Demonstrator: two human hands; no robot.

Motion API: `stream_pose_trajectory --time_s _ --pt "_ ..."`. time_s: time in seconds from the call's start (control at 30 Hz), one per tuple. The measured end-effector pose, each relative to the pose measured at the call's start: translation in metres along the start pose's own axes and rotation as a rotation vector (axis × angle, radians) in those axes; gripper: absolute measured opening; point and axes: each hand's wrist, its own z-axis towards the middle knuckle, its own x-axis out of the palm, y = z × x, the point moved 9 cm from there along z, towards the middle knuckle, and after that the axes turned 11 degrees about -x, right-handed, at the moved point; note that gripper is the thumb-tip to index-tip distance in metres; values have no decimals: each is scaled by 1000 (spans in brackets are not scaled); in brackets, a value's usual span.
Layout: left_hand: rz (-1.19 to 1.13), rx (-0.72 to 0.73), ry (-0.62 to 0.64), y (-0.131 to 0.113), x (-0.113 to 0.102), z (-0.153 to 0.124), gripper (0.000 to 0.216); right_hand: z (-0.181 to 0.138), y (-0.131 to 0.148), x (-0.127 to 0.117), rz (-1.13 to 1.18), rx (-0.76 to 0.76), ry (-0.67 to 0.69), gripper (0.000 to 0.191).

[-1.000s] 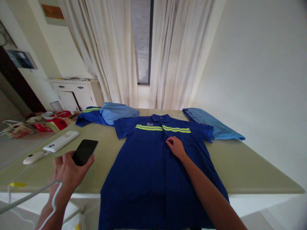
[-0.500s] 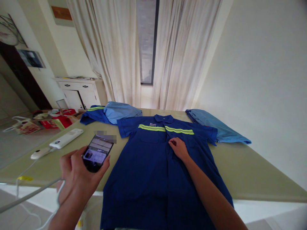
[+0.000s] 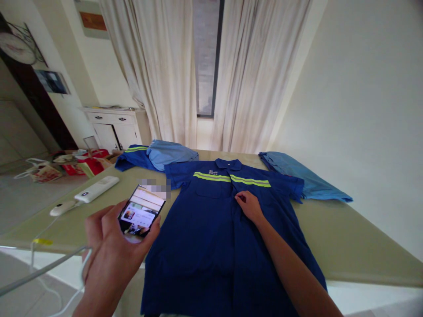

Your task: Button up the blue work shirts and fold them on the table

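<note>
A dark blue work shirt [image 3: 211, 237] with yellow reflective stripes lies flat, front up, on a pale green table [image 3: 346, 237], its hem hanging over the near edge. My right hand [image 3: 249, 206] rests on the shirt's chest by the button placket, fingers bent and pressed onto the cloth. My left hand [image 3: 112, 246] is closed round a smartphone [image 3: 141, 211] whose screen is lit, held above the table's near edge, left of the shirt.
A white power bank [image 3: 97, 189] and a white mouse-shaped device [image 3: 62, 208] with a cable lie at the table's left. Folded blue garments sit at the back left [image 3: 158, 156] and back right [image 3: 304, 178]. Behind stand a white cabinet [image 3: 114, 127] and curtains [image 3: 211, 75].
The phone's screen, dark a second ago, is now lit, and my left hand has raised it closer to me. My right hand stays on the shirt's chest.
</note>
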Motion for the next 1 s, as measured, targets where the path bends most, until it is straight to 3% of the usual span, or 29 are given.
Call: stream_pose_trajectory --time_s 0.43,1.0 --pt "-65 113 -27 -9 -6 -7 84 0 -3 1 19 15 -4 17" --pt "-76 116 -67 -5 -1 -6 78 0 -3 2 11 -5 -3 20"
